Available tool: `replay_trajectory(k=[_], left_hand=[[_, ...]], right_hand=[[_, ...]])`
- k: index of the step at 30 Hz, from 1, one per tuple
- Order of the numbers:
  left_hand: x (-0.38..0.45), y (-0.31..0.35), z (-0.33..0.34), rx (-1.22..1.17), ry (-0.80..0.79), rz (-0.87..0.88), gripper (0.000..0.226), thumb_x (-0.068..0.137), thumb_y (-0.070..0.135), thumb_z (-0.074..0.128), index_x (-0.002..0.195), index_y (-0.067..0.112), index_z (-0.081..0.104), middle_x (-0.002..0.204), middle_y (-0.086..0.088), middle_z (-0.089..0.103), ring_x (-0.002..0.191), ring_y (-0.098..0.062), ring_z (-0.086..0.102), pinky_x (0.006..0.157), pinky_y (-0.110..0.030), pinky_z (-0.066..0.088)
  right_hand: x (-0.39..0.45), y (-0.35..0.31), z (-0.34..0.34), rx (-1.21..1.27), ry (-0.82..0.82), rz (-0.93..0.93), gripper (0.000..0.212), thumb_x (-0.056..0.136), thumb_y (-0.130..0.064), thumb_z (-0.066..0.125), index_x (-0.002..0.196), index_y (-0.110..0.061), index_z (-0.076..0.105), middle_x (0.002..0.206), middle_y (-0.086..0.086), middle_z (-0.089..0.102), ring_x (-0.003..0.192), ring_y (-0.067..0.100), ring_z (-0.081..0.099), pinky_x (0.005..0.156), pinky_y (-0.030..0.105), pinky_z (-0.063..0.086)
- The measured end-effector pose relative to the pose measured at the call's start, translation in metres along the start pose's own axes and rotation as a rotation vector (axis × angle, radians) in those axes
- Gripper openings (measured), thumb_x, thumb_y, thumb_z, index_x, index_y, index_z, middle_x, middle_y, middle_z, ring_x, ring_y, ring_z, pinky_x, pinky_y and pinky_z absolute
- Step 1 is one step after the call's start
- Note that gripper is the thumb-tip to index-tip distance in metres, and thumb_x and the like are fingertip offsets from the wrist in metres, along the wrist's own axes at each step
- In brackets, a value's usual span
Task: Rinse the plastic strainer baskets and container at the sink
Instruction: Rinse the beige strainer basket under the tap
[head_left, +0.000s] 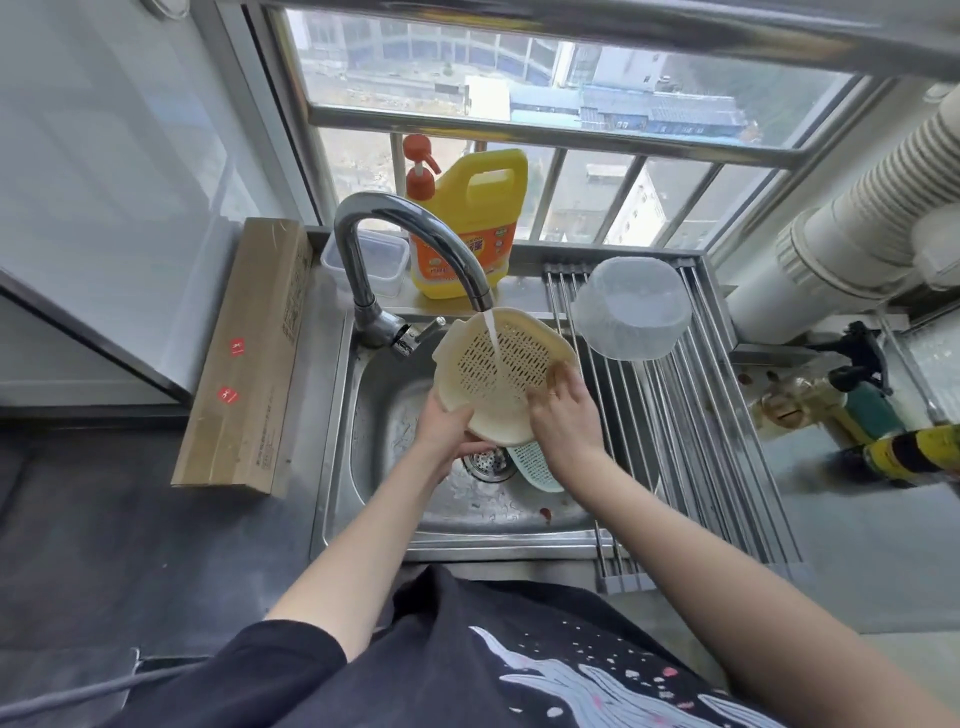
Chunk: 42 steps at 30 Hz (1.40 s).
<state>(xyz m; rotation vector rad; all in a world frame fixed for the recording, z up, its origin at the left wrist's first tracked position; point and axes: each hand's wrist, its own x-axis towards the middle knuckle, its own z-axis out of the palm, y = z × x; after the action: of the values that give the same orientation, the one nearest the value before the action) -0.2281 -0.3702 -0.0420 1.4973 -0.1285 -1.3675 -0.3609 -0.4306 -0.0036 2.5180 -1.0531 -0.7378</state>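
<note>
Under the running faucet (410, 244), over the steel sink (363, 467), a cream strainer basket (498, 364) is held tilted, its perforated inside turned up towards the stream, which strikes the holes near the middle. The left hand (447, 428) cups the lower rim from beneath, fingers curled round the edge. The right hand (563, 410) lies against the basket's right side, fingers bent over the rim and reaching inside; whether it truly grips or only rubs the wall is hard to tell from this angle.

A second, pale green strainer basket (535, 462) lies in the sink bowl below, just beside the drain (485, 462), partly hidden by the right wrist. The clear container (631, 312) sits upside down on the roll-up drying rack (701, 441) to the right, apart from the hands.

The cream basket looks like thin moulded plastic: light, fairly stiff, with some give if squeezed at the wall. Wet, it is likely slippery, and the water's push on a light thing may tip it. The rim is the sound place to take hold, thickest and with a lip for the fingers; two opposite holds, as here, should steady it. The green one probably handles alike, and is best lifted by its raised edge. The container, smooth and holeless, would hold water and grow heavier when righted.
</note>
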Motion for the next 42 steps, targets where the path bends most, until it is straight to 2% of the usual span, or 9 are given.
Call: replay_trajectory(k=[4, 11, 17, 21, 25, 29, 32, 37, 42], left_hand=[[-0.002, -0.008, 0.018, -0.141, 0.011, 0.008, 0.054, 0.088, -0.013, 0.035, 0.136, 0.012, 0.035, 0.128, -0.019, 0.054, 0.091, -0.040, 0.063, 0.052, -0.039, 0.059], [0.000, -0.010, 0.010, -0.375, 0.024, -0.078, 0.063, 0.084, -0.018, 0.034, 0.141, 0.008, 0.034, 0.108, -0.026, 0.061, 0.066, -0.031, 0.069, 0.049, -0.037, 0.057], [-0.004, -0.005, 0.011, -0.372, -0.010, -0.134, 0.047, 0.101, 0.039, 0.036, 0.138, 0.011, 0.040, 0.104, -0.018, 0.064, 0.080, -0.030, 0.066, 0.056, -0.036, 0.059], [-0.001, -0.011, -0.011, -0.115, -0.015, -0.183, 0.056, 0.090, 0.063, 0.041, 0.118, 0.019, 0.061, 0.106, -0.017, 0.070, 0.090, -0.031, 0.069, 0.077, -0.041, 0.057], [0.000, -0.006, -0.019, -0.019, 0.098, -0.142, 0.040, 0.090, 0.057, 0.047, 0.100, 0.021, 0.059, 0.093, -0.013, 0.069, 0.074, -0.030, 0.071, 0.057, -0.036, 0.059], [0.004, 0.000, -0.013, -0.062, 0.155, -0.078, 0.035, 0.097, 0.032, 0.048, 0.122, 0.007, 0.050, 0.108, -0.016, 0.061, 0.083, -0.032, 0.064, 0.047, -0.036, 0.057], [0.000, -0.009, 0.004, -0.131, 0.094, -0.053, 0.026, 0.098, 0.017, 0.047, 0.123, 0.009, 0.047, 0.109, -0.016, 0.059, 0.092, -0.034, 0.061, 0.059, -0.044, 0.058], [0.000, -0.010, 0.002, -0.177, 0.090, -0.078, 0.013, 0.099, 0.030, 0.045, 0.098, 0.020, 0.053, 0.087, -0.009, 0.064, 0.075, -0.024, 0.063, 0.065, -0.037, 0.057], [-0.002, -0.019, -0.005, -0.252, 0.087, -0.124, 0.029, 0.099, 0.034, 0.045, 0.117, 0.011, 0.050, 0.098, -0.013, 0.065, 0.083, -0.027, 0.065, 0.066, -0.040, 0.057]], right_hand=[[0.000, -0.036, -0.009, 0.070, -0.239, 0.127, 0.069, 0.100, -0.036, 0.035, 0.148, 0.007, 0.012, 0.155, 0.026, 0.014, 0.145, 0.039, 0.009, 0.118, 0.051, -0.003], [0.003, -0.038, -0.005, 0.491, 0.054, -0.034, 0.037, 0.091, -0.012, 0.050, 0.127, -0.017, 0.050, 0.120, 0.004, 0.063, 0.117, 0.025, 0.052, 0.109, 0.035, 0.021], [0.004, -0.042, 0.001, 0.585, 0.115, -0.040, 0.059, 0.095, -0.016, 0.045, 0.149, -0.025, 0.024, 0.147, 0.010, 0.039, 0.138, 0.027, 0.034, 0.105, 0.040, 0.026], [0.007, -0.031, 0.013, 0.458, 0.158, -0.186, 0.030, 0.091, -0.013, 0.049, 0.119, -0.017, 0.059, 0.114, 0.006, 0.068, 0.110, 0.027, 0.059, 0.101, 0.037, 0.030], [0.007, -0.023, 0.018, 0.315, 0.224, -0.250, 0.014, 0.066, -0.003, 0.073, 0.076, -0.012, 0.068, 0.070, 0.004, 0.070, 0.071, 0.027, 0.068, 0.087, 0.037, 0.048], [0.010, -0.027, 0.012, 0.251, 0.130, -0.206, 0.025, 0.082, -0.004, 0.059, 0.106, -0.008, 0.066, 0.103, 0.012, 0.069, 0.107, 0.036, 0.060, 0.110, 0.048, 0.028], [0.012, -0.035, -0.008, 0.238, -0.098, 0.028, 0.052, 0.090, -0.016, 0.055, 0.139, -0.004, 0.043, 0.142, 0.021, 0.043, 0.134, 0.041, 0.033, 0.115, 0.055, 0.011], [0.011, -0.035, -0.012, 0.266, 0.018, -0.164, 0.030, 0.091, -0.002, 0.048, 0.118, -0.005, 0.060, 0.116, 0.013, 0.064, 0.115, 0.033, 0.053, 0.111, 0.047, 0.024], [0.014, -0.021, 0.006, 0.837, -0.233, -0.364, 0.083, 0.079, 0.010, 0.045, 0.143, -0.043, 0.036, 0.147, -0.001, 0.044, 0.137, 0.025, 0.036, 0.113, 0.041, 0.030]])
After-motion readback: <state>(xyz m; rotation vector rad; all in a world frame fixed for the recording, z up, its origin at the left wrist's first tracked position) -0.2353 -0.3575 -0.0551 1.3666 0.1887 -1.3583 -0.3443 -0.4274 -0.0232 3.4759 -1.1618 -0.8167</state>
